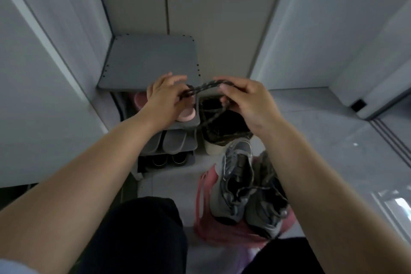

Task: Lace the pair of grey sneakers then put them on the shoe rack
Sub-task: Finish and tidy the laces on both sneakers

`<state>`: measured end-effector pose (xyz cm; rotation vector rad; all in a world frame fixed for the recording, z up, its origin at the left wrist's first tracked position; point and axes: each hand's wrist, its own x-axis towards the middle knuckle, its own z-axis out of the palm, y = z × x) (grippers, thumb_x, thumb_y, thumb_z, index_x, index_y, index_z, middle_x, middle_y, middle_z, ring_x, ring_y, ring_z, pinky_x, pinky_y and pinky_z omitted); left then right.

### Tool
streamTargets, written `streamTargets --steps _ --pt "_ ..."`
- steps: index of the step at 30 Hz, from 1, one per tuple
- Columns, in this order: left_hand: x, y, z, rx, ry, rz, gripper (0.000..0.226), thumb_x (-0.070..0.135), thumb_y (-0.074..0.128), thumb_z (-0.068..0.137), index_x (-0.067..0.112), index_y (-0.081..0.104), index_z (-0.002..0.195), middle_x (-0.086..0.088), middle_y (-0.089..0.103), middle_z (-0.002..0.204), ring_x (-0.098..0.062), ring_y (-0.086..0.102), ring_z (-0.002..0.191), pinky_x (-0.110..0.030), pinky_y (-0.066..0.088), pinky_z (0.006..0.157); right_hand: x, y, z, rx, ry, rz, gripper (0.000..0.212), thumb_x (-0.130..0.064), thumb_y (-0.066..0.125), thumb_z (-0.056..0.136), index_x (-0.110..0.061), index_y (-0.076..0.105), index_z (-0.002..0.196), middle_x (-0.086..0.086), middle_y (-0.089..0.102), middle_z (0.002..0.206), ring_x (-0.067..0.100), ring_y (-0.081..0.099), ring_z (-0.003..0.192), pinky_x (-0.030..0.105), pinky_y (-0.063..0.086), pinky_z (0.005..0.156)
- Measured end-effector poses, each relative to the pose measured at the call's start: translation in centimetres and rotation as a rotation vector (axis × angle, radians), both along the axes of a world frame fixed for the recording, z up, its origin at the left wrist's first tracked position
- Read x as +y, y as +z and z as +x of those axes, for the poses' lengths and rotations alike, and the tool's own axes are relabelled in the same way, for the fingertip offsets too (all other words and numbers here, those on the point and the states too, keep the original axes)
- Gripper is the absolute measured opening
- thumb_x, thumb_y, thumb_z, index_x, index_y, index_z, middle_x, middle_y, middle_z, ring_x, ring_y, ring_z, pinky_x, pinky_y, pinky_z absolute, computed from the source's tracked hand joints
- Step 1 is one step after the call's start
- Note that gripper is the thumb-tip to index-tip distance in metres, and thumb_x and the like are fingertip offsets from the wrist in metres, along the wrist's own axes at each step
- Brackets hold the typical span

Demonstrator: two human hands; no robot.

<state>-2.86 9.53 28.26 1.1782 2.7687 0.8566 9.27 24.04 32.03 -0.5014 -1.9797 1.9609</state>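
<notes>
Two grey sneakers stand side by side on the floor between my knees, the left one (233,182) and the right one (265,202), partly behind my right forearm. Both hands are raised in front of the grey shoe rack (149,60). A dark speckled shoelace (206,87) is stretched between them. My left hand (164,95) pinches one end of it. My right hand (242,98) grips the other part, and the rest of the lace hangs down below that hand.
A pink bag (206,224) lies under the sneakers. The rack's lower shelves hold pink slippers (186,115), grey slippers (173,142) and dark shoes (166,160). A tall dark shoe with a pale sole (219,138) stands right of the rack. Grey walls close in on both sides.
</notes>
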Motion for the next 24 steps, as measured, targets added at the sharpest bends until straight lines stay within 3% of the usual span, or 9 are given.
streamTargets --steps 2,4,8,10,15,19,21,24 --pt "0.8 -0.2 1.6 -0.154 -0.162 0.082 0.030 0.039 0.051 0.088 0.013 0.064 0.097 -0.006 0.064 0.110 -0.025 0.053 0.117 -0.037 0.036 0.101 2.0 0.1 3.9 -0.010 -0.090 -0.094 0.021 -0.002 0.052 0.091 -0.014 0.068 0.097 -0.006 0.062 0.067 0.004 0.052 0.056 0.015 0.048 0.058" --pt "1.7 -0.4 3.9 -0.406 -0.293 0.144 0.018 0.027 0.054 0.092 0.011 0.061 0.087 -0.006 0.069 0.085 -0.019 0.065 0.088 -0.035 0.051 0.085 3.6 -0.6 7.6 -0.017 -0.210 -0.189 0.020 0.000 0.049 0.092 -0.009 0.066 0.099 -0.003 0.059 0.070 0.005 0.049 0.054 0.014 0.045 0.053" --pt "4.4 -2.8 7.2 -0.568 -0.340 0.070 0.012 0.021 0.057 0.091 0.020 0.056 0.079 0.006 0.061 0.066 0.002 0.054 0.054 -0.022 0.045 0.061 6.0 -4.2 13.4 -0.124 -0.447 -0.327 0.017 -0.003 0.052 0.091 -0.010 0.067 0.094 0.001 0.058 0.073 0.007 0.048 0.053 0.014 0.045 0.050" --pt "5.8 -4.3 8.3 -0.649 -0.299 0.057 0.012 0.018 0.056 0.091 0.018 0.058 0.080 0.004 0.057 0.062 0.004 0.048 0.045 -0.017 0.041 0.053 7.1 -6.1 15.1 -0.228 -0.535 -0.324 0.013 -0.007 0.056 0.090 -0.011 0.068 0.092 0.002 0.058 0.076 0.009 0.047 0.054 0.014 0.043 0.046" --pt "8.5 -7.3 9.4 -0.807 -0.064 0.158 0.011 0.006 0.049 0.094 0.010 0.059 0.092 -0.002 0.056 0.070 -0.004 0.049 0.053 -0.008 0.040 0.044 9.4 -9.6 17.9 -0.407 -0.661 -0.263 0.020 -0.021 0.055 0.094 -0.008 0.070 0.095 0.003 0.052 0.080 0.011 0.036 0.051 0.016 0.034 0.038" --pt "10.3 -9.6 9.0 -0.812 0.107 0.197 0.012 0.011 0.042 0.098 0.011 0.053 0.097 -0.002 0.053 0.072 -0.007 0.049 0.049 -0.014 0.039 0.044 10.3 -10.8 18.3 -0.403 -0.608 -0.337 0.031 -0.027 0.044 0.098 -0.010 0.067 0.086 0.001 0.054 0.063 0.011 0.041 0.047 0.020 0.036 0.045" --pt "10.9 -10.7 8.2 -0.790 0.212 0.213 0.014 0.016 0.040 0.099 0.014 0.052 0.093 0.000 0.051 0.071 -0.013 0.044 0.054 -0.023 0.037 0.049 10.9 -11.3 17.9 -0.390 -0.641 -0.348 0.032 -0.026 0.043 0.099 -0.010 0.065 0.082 0.000 0.050 0.057 0.011 0.039 0.046 0.022 0.035 0.049" --pt "11.4 -11.7 7.0 -0.808 0.316 0.248 0.020 0.020 0.039 0.098 0.020 0.048 0.080 0.001 0.049 0.072 -0.013 0.040 0.056 -0.024 0.032 0.049 11.4 -11.9 17.4 -0.356 -0.667 -0.394 0.029 -0.025 0.045 0.098 -0.010 0.063 0.081 -0.004 0.038 0.051 0.009 0.030 0.042 0.022 0.028 0.046"
